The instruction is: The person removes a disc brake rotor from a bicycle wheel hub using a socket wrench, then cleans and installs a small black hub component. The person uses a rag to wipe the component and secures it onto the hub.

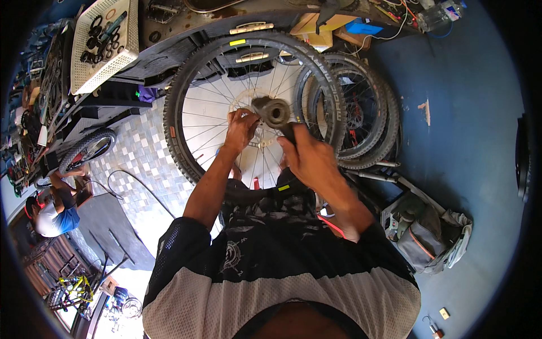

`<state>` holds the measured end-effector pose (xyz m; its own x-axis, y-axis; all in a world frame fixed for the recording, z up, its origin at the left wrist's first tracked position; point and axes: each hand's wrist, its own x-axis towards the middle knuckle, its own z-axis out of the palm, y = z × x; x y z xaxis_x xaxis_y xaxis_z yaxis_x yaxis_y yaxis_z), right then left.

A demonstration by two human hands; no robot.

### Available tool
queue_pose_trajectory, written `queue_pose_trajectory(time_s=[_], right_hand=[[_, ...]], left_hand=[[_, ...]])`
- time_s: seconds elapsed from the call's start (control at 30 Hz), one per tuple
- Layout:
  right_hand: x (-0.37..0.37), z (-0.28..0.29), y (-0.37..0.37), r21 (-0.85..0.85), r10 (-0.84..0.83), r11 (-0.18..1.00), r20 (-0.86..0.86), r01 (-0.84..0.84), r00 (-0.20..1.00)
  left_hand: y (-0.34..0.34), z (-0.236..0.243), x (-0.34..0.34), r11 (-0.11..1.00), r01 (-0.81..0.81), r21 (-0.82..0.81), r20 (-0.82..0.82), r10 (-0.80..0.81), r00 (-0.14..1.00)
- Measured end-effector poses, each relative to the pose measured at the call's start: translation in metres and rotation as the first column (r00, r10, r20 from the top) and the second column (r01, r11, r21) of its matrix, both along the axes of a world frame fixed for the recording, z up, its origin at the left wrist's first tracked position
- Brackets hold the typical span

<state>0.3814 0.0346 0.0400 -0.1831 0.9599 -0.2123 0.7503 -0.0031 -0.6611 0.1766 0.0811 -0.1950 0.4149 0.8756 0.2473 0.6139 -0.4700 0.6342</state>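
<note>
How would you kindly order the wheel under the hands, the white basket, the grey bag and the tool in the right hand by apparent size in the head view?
1. Wheel, clearly largest
2. White basket and grey bag, too alike to rank
3. Tool, smallest

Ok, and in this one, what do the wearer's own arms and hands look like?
The left hand and right hand are bare, with no gloves or watch visible. Both forearms are uncovered below short, loose black sleeves; the left one shows perforated mesh and a small pale marking. Pale grey mesh panels cover the shoulders.
</note>
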Motion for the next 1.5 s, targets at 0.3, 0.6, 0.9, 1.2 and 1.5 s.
queue_pose_trajectory(time_s=[0.3,0.6,0.9,1.2,1.5], right_hand=[[-0.004,-0.084,-0.007,-0.213,0.021,0.976,0.293,0.044,0.956],[0.049,-0.079,-0.032,-0.191,-0.286,0.927,0.197,0.323,0.938],[0.073,-0.111,-0.068,-0.291,-0.359,0.86,0.237,0.418,0.903],[0.061,-0.107,-0.048,-0.366,-0.283,0.866,0.203,0.341,0.937],[0.062,-0.106,-0.043,-0.347,-0.302,0.868,0.199,0.355,0.932]], left_hand=[[-0.001,0.009,-0.002,0.986,0.007,-0.169,0.023,-0.003,1.0],[0.02,0.03,-0.019,0.941,-0.295,-0.166,0.156,0.32,0.934],[-0.002,0.041,-0.045,0.895,-0.407,-0.185,0.149,0.435,0.888],[0.004,0.04,-0.013,0.96,-0.166,-0.227,0.06,0.184,0.981],[0.004,0.022,0.0,0.958,-0.186,-0.219,0.068,0.205,0.976]])
